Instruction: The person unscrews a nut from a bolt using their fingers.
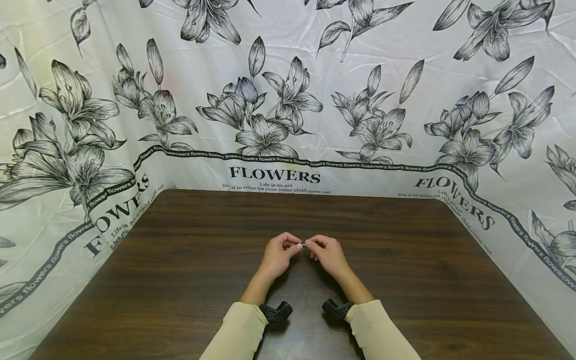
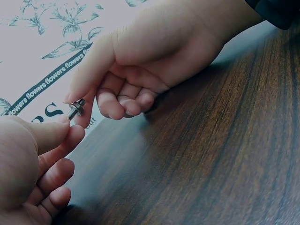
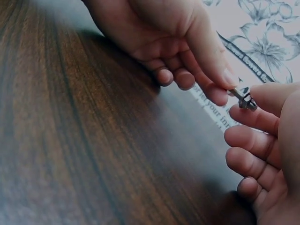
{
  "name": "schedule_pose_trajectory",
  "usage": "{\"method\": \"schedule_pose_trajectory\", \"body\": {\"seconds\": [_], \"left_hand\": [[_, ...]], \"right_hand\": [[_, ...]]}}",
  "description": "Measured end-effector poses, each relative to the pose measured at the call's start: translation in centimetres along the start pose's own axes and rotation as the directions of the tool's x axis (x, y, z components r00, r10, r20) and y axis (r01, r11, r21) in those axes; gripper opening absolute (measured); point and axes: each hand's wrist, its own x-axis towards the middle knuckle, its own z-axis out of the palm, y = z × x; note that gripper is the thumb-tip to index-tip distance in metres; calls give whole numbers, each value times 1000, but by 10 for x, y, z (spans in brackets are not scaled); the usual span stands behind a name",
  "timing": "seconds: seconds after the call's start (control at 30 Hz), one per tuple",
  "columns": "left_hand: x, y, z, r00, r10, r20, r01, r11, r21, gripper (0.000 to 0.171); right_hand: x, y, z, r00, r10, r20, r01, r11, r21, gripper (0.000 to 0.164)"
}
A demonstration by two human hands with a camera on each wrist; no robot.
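One small collared metal bolt (image 2: 76,108), its shaft threaded, is suspended above the table (image 1: 180,260) between my two hands, set at a slant in both wrist views. The thumb and index finger of my left hand (image 1: 277,255) are closed tight on the shaft's end, their tips hiding part of it. The thumb and index finger of my right hand (image 1: 330,256) pinch the opposite end, by the collar. My remaining fingers on both sides curl loosely, touching nothing but one another. Two black wrist devices (image 1: 276,313) sit at the cuffs of my two pale yellow sleeves (image 1: 243,330). Around the dark wood-grain tabletop, a white curtain (image 1: 288,45) printed with black lilies carries the word "FLOWERS" beneath a black lettered band.
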Motion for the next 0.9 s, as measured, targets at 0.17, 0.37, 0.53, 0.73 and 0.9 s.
{"method": "schedule_pose_trajectory", "body": {"seconds": [0.17,0.37,0.53,0.73,0.9], "left_hand": [[0,0,-1,1000,1,4,-1,1000,0,8],[1,0,0,1000,8,-6,-8,1000,0,6],[1,0,0,1000,4,-2,-4,1000,-4,9],[1,-1,0,1000,-1,-4,1,1000,-8,8],[1,0,0,1000,4,-3,-4,1000,-11,9]], "right_hand": [[-1,0,-1,1000,1,23,-3,997,73,12],[-11,-32,-9,997,-27,67,20,994,103,12],[-12,-38,-11,997,-22,74,15,995,98,17],[-2,-11,-4,999,46,21,-47,997,57,19],[1,-2,-1,999,48,-3,-48,999,-17,22]]}}
